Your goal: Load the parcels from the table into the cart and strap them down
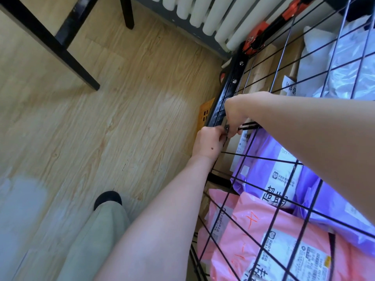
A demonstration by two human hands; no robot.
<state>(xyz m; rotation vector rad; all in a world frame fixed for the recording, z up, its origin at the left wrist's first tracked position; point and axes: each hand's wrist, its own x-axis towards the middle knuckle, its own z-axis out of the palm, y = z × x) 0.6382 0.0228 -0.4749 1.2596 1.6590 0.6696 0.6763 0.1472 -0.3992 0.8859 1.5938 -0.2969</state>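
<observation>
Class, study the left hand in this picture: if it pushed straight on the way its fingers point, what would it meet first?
The left hand points up and right at the small black strap hook it already pinches; just beyond lie the right hand and the cart's black frame rail. Depth is unclear.

— Where's everything sitting?
— Parcels (284, 230) lie inside the cart (233, 92), under its wire grid; both hands meet at the cart's left edge.
— And left of that?
— Floor (121, 118), table legs (50, 41) at the far-left corner.
</observation>
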